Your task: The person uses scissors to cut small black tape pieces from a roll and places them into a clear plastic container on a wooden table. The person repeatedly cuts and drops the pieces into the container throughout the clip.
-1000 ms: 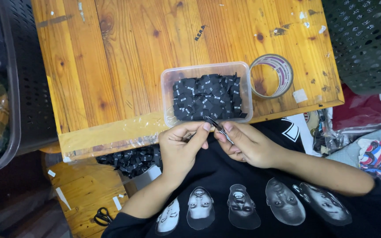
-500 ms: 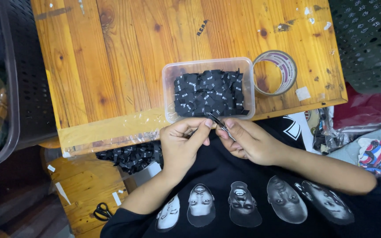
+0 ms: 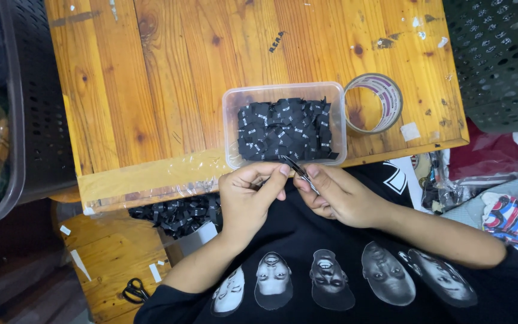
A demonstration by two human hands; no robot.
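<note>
Little is changed from the two earlier views: both hands are kept at the near edge of the bench [image 3: 151,90], just below the clear plastic tub [image 3: 230,129] of small black fabric labels [image 3: 283,129]. The framing is shifted slightly, nothing else on the bench is moved. The right hand [image 3: 337,195] is closed in a pinch on slim metal tweezers [image 3: 300,171], tips angled up toward the tub rim. The left hand [image 3: 250,195] is curled, thumb and fingertips pressed together on something small and dark; what it is cannot be told. The work is judged to be in the same fine handling step, over the black printed shirt [image 3: 331,270]. A tape roll [image 3: 394,99] is left just beside the tub. Scissors [image 3: 133,291] lie well apart on a lower wooden surface.
</note>
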